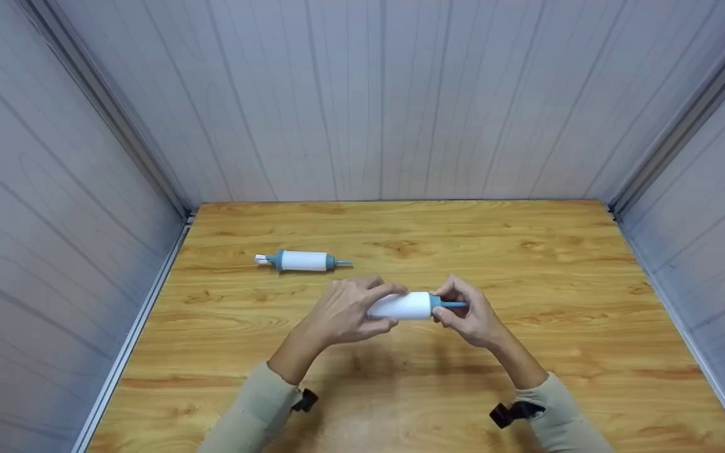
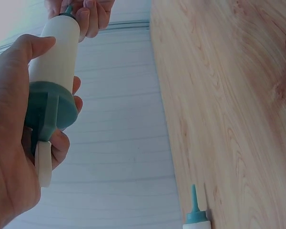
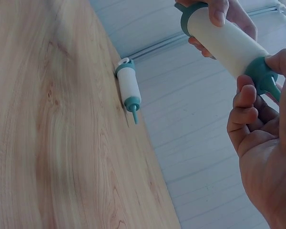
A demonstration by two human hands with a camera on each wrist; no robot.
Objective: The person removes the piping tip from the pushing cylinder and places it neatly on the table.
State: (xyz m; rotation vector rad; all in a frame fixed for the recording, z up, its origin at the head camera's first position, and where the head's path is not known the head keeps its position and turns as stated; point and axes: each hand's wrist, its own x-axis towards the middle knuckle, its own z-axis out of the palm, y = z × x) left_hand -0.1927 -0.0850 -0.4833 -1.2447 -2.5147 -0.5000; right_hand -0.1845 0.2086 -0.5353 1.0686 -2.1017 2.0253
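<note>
Held level above the table is an icing syringe [image 1: 410, 306] with a white barrel and teal end caps. My left hand [image 1: 353, 308] grips the barrel, thumb along one side and fingers round the other. In the left wrist view, its teal rear collar [image 2: 52, 102] and white plunger handle [image 2: 44, 164] sit by that palm. My right hand [image 1: 469, 318] pinches the teal nozzle cap [image 3: 260, 74] between thumb and fingers, at the barrel's front end. The thin nozzle points right, past the fingertips, in the head view.
A second, similar syringe [image 1: 304, 261] lies on the wooden table [image 1: 557, 264] beyond my left hand, its nozzle also pointing right. Pale panelled walls [image 1: 400, 100] rise at the back and both sides. Each sleeve has a black strap mount [image 1: 513, 413] near the wrist.
</note>
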